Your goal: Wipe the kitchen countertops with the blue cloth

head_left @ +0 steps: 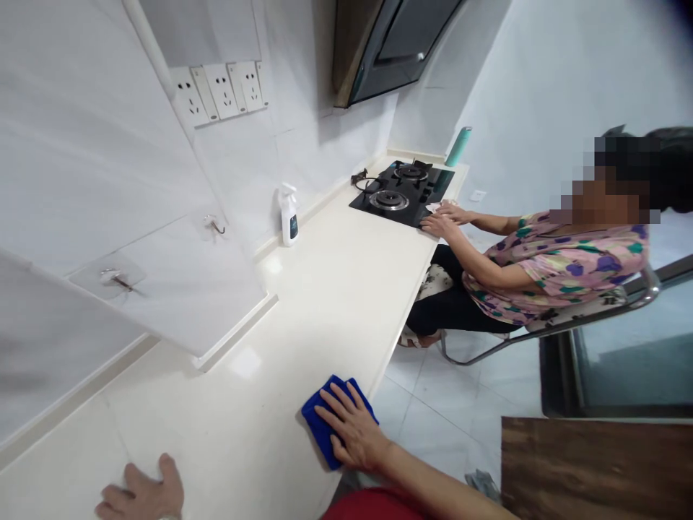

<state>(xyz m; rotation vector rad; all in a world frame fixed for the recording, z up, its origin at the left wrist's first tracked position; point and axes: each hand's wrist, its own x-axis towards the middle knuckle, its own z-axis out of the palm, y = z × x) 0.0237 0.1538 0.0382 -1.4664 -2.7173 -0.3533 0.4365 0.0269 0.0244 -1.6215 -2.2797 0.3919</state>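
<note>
My right hand (354, 430) lies flat on a folded blue cloth (323, 412), near the front edge of the pale countertop (260, 412). Its fingers are spread over the top of the cloth, pressing it to the surface rather than wrapping round it. At the lower left, my left hand (144, 495) rests on the counter with its fingers apart and nothing in it; the frame's bottom edge cuts it off. A white spray bottle (289, 217) with a dark label stands upright against the wall, farther along the counter.
A black two-burner gas hob (403, 191) sits at the far end, beside a green cylinder (459, 146). A seated person (563, 267) has both hands at the hob's front corner. A white panel with hooks (216, 289) juts over the counter at left. Overhead hangs a range hood (401, 50).
</note>
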